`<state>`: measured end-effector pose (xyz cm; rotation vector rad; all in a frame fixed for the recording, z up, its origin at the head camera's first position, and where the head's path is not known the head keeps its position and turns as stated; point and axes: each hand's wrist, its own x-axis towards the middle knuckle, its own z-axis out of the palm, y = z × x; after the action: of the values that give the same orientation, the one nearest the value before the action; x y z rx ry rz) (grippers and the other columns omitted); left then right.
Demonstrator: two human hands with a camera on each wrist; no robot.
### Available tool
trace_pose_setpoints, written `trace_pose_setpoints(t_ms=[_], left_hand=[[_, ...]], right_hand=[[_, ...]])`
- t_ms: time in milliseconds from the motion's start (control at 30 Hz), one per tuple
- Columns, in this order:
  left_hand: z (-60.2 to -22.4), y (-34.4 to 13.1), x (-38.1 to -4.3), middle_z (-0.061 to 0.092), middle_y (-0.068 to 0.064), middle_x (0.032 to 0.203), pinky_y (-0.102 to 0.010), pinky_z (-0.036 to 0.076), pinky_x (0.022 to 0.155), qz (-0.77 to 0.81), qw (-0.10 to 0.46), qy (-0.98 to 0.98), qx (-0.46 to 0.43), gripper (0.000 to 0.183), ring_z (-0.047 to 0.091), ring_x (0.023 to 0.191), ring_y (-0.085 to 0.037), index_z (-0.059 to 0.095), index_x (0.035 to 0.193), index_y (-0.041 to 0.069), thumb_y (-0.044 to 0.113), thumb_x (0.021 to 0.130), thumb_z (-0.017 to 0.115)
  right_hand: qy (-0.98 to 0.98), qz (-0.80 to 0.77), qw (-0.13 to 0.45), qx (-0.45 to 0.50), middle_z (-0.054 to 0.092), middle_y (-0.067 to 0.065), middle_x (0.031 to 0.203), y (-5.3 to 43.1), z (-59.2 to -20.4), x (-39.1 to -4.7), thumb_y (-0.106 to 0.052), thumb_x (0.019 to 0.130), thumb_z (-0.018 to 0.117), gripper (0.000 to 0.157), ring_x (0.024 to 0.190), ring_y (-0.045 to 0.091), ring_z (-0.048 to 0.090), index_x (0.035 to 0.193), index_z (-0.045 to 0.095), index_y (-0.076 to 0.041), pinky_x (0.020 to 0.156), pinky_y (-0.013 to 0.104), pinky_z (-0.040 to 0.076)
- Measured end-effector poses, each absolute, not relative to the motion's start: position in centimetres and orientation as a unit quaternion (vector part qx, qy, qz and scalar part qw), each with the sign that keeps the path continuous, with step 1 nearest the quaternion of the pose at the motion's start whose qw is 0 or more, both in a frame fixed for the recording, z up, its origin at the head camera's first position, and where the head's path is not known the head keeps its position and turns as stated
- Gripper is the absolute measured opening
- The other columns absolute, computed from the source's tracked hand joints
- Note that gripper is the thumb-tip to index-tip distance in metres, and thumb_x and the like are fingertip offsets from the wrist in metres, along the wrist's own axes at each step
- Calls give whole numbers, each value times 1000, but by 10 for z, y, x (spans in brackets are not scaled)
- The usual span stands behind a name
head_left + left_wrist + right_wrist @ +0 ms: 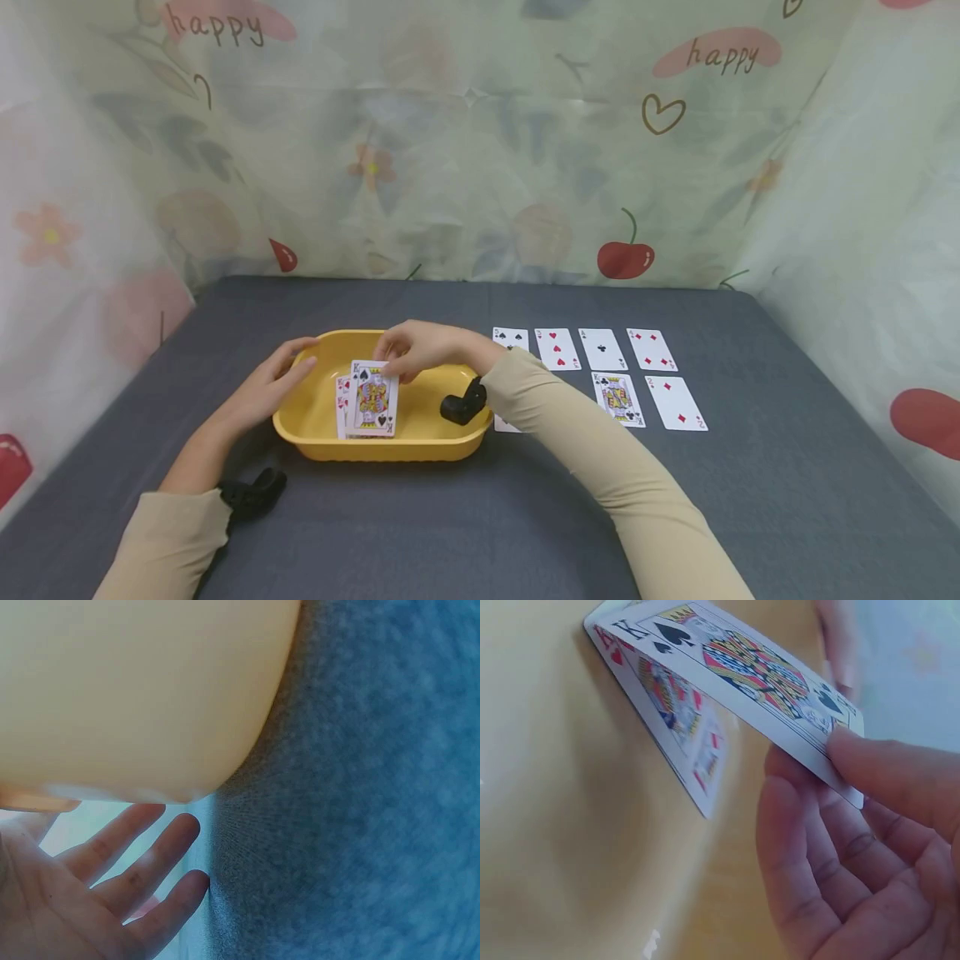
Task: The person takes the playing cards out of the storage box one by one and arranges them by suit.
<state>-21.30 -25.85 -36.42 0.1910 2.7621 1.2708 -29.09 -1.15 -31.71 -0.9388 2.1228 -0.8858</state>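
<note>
My right hand (420,346) pinches a king of spades playing card (372,400) by its edge between thumb and fingers, over the yellow basin (390,451). Beneath that card, partly covered, lie face cards with a king of hearts (341,404) corner showing; the right wrist view shows the held king of spades (754,671) tilted above the king of hearts (660,690). My left hand (273,383) is at the basin's left rim, thumb on the rim side. In the left wrist view its fingers (142,874) are spread, fairly straight, outside the basin wall (150,697).
Right of the basin, face-up cards lie in two rows on the dark grey tablecloth (525,517), including a three of hearts (557,349), ace of clubs (602,349), king of clubs (618,400) and two of diamonds (677,403). My right sleeve covers part of them. Patterned curtains (465,167) surround the table.
</note>
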Motion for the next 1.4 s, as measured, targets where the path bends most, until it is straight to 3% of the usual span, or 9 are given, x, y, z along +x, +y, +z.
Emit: trace_pose_setpoints(t_ms=[167, 400, 633, 900, 1400], left_hand=[[-364, -259, -213, 28, -25, 147, -57, 34, 101, 416, 50, 906, 63, 58, 37, 127, -41, 24, 145, 9, 43, 99, 36], [-364, -258, -213, 27, -25, 147, -56, 35, 100, 415, 49, 906, 64, 58, 37, 127, -41, 24, 145, 9, 42, 100, 36], [-364, -258, -213, 26, -25, 148, -57, 33, 101, 418, 48, 905, 64, 58, 36, 128, -42, 24, 145, 8, 42, 100, 36], [-365, -259, -213, 28, -25, 147, -56, 35, 100, 412, 47, 908, 64, 58, 38, 126, -41, 24, 145, 8, 42, 100, 36], [-365, -257, -213, 31, -27, 145, -48, 43, 93, 402, 46, 912, 64, 60, 45, 119, -38, 23, 146, 8, 43, 99, 36]], right_hand=[[817, -359, 292, -344, 65, 10, 100, 8, -307, -293, -12, 91, 58, 20, 85, 13, 62, 111, 59, -6, 83, 34, 53], [826, -384, 257, -323, 66, 10, 102, 37, -296, -294, -12, 91, 58, 24, 87, 13, 62, 115, 60, -8, 79, 28, 53], [831, -416, 239, -280, 66, 10, 105, 64, -288, -290, -13, 92, 58, 24, 92, 18, 62, 115, 60, -10, 89, 44, 50], [843, -428, 206, -252, 66, 8, 108, 98, -282, -287, -19, 92, 59, 24, 88, 19, 60, 115, 59, -12, 78, 31, 51], [852, -460, 138, -208, 62, 5, 102, 165, -284, -279, -22, 93, 57, 24, 88, 18, 58, 112, 58, -8, 79, 32, 50]])
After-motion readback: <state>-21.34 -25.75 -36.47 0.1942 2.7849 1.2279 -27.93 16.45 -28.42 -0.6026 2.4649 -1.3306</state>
